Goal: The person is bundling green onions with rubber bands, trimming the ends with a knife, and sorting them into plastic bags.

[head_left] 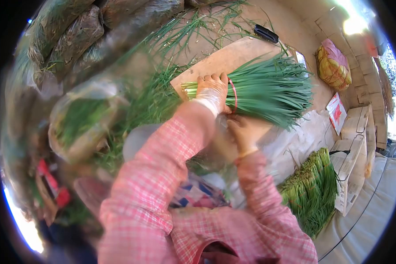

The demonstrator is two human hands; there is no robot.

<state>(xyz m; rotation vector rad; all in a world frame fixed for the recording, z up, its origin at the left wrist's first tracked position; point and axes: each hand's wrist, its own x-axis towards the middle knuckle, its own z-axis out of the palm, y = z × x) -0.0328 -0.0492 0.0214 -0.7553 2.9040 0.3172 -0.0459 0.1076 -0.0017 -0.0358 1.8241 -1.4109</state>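
Observation:
A thick bundle of long green stalks (268, 90) lies across a tan board (224, 57), pale cut ends to the left and leaves fanned out to the right. Around its stem part runs a pink band (234, 94). My left hand (213, 90), with clear wrapping at the wrist, is closed over the stems just left of the band. At the bundle's lower edge, beside the band, my right hand (242, 132) has its fingers bent in; what they hold, if anything, is hidden.
A black tray-like object (266, 33) lies at the board's far edge. Stacked green bundles (310, 191) stand at lower right beside a carton (352, 154). Loose leaves (154, 97) and an open plastic bag (86, 119) are at left; filled sacks (77, 37) at upper left.

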